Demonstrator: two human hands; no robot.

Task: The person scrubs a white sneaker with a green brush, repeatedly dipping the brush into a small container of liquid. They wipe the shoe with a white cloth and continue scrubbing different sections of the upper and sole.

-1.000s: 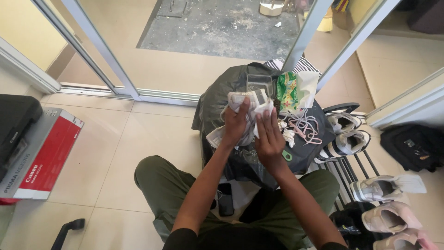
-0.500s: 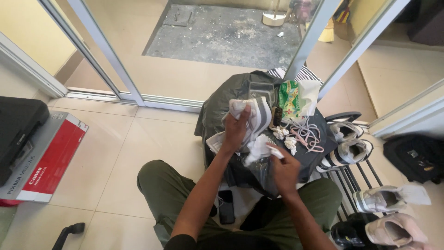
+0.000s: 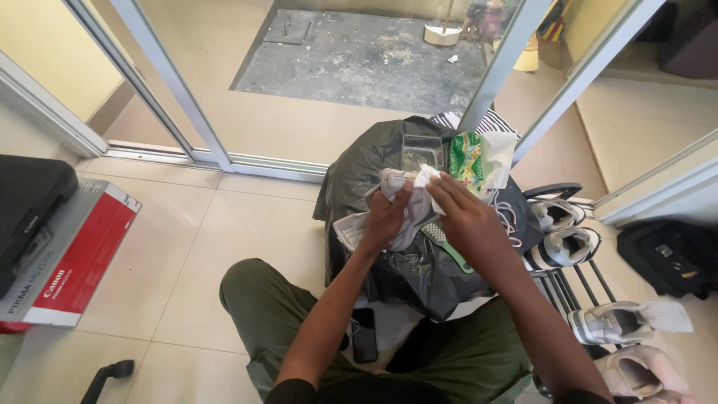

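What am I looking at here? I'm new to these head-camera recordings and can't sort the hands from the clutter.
There is no machine: the camera sits on a person's head and looks down at their own arms. The left hand grips a pale shoe, and the right hand presses a white cloth against it. Beneath lies a black plastic bag with a clear tub, a green packet and a green brush. A shoe rack stands to the right, a phone on the floor.

Your left hand (image 3: 389, 221) covers most of the grey shoe (image 3: 407, 213), and your right hand (image 3: 464, 213) hides its 3 o'clock side. The green brush (image 3: 446, 247) is half hidden under your wrist. The pink shoe (image 3: 643, 370) at 5 o'clock is cut off.
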